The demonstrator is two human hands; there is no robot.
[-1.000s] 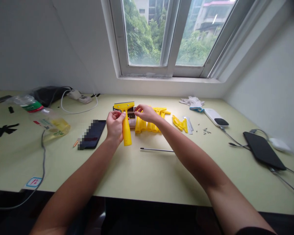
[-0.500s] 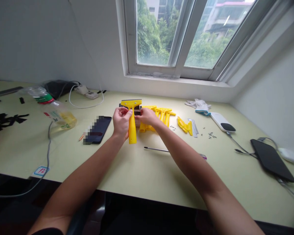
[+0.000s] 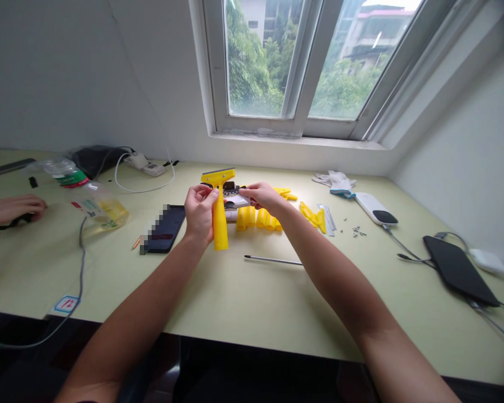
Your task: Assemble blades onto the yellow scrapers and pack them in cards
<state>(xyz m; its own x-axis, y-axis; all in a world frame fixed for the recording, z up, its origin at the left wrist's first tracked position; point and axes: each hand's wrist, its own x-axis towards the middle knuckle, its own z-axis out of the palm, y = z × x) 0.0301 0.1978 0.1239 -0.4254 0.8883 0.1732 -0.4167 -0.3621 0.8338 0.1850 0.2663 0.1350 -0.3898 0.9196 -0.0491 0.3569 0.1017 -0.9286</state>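
My left hand (image 3: 200,212) is closed around a yellow scraper (image 3: 220,224), held upright with its grey blade edge at the top and two screws in its head. Just right of it, the fingers of my right hand (image 3: 262,196) pinch the edge of a small flat black-and-silver piece (image 3: 237,198) whose kind I cannot make out. Part of that piece is hidden behind the scraper. Below and beyond my right hand lie several yellow scraper handles (image 3: 246,218) in a row, partly covered by the hand and forearm.
A screwdriver (image 3: 273,259) lies in front of my right forearm. To the right are yellow parts (image 3: 313,216), grey strips (image 3: 329,220), loose screws (image 3: 358,231), gloves (image 3: 336,182) and a power bank (image 3: 376,209). Leftward are a phone (image 3: 166,229), a tilted bottle (image 3: 96,204) and another person's hand (image 3: 21,210).
My right hand has drawn slightly up, bringing the flat black-and-silver piece into clearer view. The scraper tilts a little more. At the far left, another person's hand has come further into view.
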